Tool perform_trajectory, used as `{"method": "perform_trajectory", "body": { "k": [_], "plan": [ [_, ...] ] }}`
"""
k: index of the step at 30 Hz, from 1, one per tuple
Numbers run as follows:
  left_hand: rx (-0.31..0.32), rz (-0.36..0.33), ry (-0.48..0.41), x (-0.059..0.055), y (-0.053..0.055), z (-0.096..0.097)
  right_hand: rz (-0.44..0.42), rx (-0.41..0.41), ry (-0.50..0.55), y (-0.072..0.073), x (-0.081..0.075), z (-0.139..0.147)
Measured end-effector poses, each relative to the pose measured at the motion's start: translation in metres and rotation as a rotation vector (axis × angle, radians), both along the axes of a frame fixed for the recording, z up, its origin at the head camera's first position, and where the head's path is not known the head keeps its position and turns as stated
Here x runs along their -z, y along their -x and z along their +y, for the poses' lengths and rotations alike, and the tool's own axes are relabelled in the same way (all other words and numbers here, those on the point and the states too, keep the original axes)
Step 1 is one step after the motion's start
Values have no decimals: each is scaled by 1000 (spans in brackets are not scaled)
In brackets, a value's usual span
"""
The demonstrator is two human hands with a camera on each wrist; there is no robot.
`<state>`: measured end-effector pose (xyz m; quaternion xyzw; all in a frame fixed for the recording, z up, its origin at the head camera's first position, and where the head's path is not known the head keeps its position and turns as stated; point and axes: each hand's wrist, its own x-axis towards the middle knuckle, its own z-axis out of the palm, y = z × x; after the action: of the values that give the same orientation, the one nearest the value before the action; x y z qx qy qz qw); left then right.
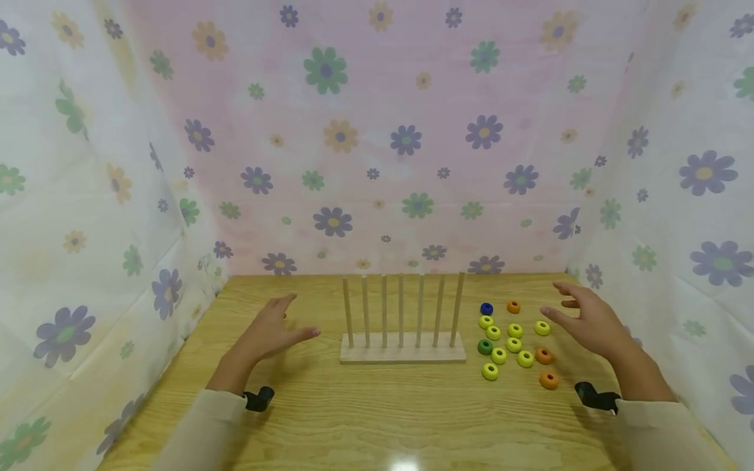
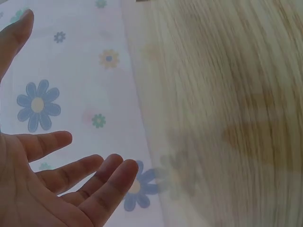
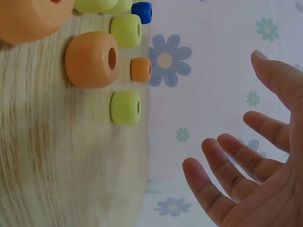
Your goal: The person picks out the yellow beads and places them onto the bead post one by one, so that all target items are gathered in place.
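My left hand (image 1: 271, 330) hovers over the table to the left of a wooden peg rack (image 1: 403, 354), its fingers spread and holding nothing. The rack has a row of several upright pegs, all bare. On the other side my right hand (image 1: 592, 322) is held above the table, relaxed and holding nothing. Just left of it lie several beads with holes: a blue bead (image 1: 486, 308), a green bead (image 1: 485, 347), several yellow beads (image 1: 514, 345) and three orange beads (image 1: 544, 355). In the right wrist view, a yellow bead (image 3: 125, 108) and an orange bead (image 3: 92, 60) lie beyond the fingers.
The wood-grain table (image 1: 377, 412) is walled by flower-print cloth (image 1: 377, 104) at the back and both sides. Dark wrist cameras, a left camera (image 1: 259, 399) and a right camera (image 1: 595, 397), sit at the sleeve cuffs.
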<state>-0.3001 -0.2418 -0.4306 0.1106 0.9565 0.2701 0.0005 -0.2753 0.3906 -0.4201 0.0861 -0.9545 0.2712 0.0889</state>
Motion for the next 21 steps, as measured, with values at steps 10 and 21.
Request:
{"method": "perform_trajectory", "body": {
  "k": [10,21],
  "plan": [
    [46,-64,-116,12,-2,24,-63,28,93,3,19,5],
    [103,-128,-310,23,6,48,-34,29,217,3,33,9]
  ]
}}
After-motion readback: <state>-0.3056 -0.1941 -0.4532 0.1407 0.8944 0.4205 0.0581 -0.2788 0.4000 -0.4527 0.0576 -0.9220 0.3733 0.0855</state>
